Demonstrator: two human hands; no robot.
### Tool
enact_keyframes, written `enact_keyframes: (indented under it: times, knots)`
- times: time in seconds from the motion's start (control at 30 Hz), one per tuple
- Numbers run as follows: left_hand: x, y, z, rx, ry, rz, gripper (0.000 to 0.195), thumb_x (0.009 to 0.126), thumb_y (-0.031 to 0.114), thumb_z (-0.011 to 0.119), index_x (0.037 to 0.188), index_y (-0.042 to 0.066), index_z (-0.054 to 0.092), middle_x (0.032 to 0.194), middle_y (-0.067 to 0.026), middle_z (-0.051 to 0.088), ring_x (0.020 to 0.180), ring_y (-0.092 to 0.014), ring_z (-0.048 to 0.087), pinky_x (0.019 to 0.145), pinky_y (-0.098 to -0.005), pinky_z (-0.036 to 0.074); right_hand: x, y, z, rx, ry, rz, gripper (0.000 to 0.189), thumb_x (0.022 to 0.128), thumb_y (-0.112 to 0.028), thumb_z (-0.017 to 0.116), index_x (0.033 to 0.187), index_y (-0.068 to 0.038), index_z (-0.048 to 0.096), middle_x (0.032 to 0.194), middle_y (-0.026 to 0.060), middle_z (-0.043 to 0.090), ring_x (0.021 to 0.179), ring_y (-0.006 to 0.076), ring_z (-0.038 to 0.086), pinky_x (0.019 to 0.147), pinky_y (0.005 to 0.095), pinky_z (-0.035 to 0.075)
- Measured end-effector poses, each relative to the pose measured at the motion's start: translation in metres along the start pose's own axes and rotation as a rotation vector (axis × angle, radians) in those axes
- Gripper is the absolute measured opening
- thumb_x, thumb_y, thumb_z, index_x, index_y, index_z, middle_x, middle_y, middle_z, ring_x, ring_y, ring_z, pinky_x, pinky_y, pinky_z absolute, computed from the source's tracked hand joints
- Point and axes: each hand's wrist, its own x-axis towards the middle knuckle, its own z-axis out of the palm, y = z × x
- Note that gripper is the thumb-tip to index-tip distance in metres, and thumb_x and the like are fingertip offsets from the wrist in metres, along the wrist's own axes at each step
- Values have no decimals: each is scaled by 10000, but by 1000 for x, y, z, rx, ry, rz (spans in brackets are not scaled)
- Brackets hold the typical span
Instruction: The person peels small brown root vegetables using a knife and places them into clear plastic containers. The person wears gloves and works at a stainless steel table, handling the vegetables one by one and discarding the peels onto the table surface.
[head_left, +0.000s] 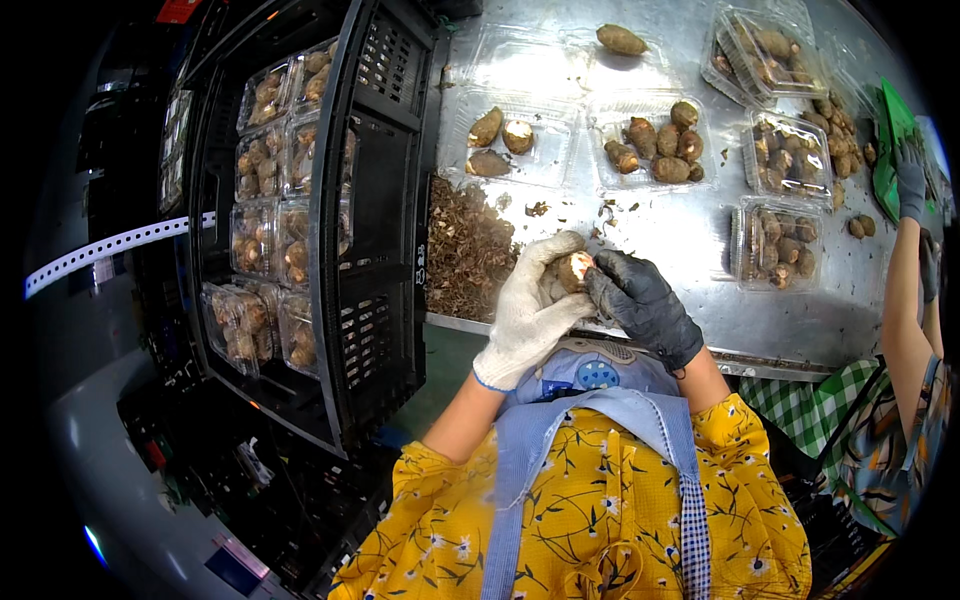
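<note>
My left hand (529, 307), in a white knit glove, is closed around a small brown taro corm (571, 271) with a pale cut face turned up. The thumb and fingers of my right hand (643, 304), in a black glove, meet at that cut face; whether they hold a small blade is hidden. Beyond my hands, an open clear plastic clamshell (546, 169) holds several corms, one with a white cut top. The clamshell to its right (615, 178) contains more of them. A single corm (621, 40) lies in the clamshell base behind.
Peelings (469, 259) are heaped at the table's left edge. Further left stands a black plastic crate (382, 187) of filled clamshells (259, 236). Filled packs (787, 244) and loose corms (844, 142) lie rightward, near a co-worker's gloved hand (910, 180) at a green basket (889, 150).
</note>
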Motion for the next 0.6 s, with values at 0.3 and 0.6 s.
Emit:
enact_keyframes:
  times: [0.3,0.6]
  knots:
    - [3,8,-5,-296,-16,-159,642,792,69,610,1346,-44,306,1293,-167,426,1161,-249,474,950,-360,446,-2,22,3,198,181,104,279,894,-157,528,1054,71,548,839,191,620,747,256,634,664,318,504]
    - [4,12,-9,-243,-185,-204,605,855,65,525,1377,-56,244,1387,-163,337,1271,-218,357,1054,-326,306,-2,25,6,-233,166,-266,291,851,-115,581,1069,72,533,900,194,603,781,285,602,721,337,493]
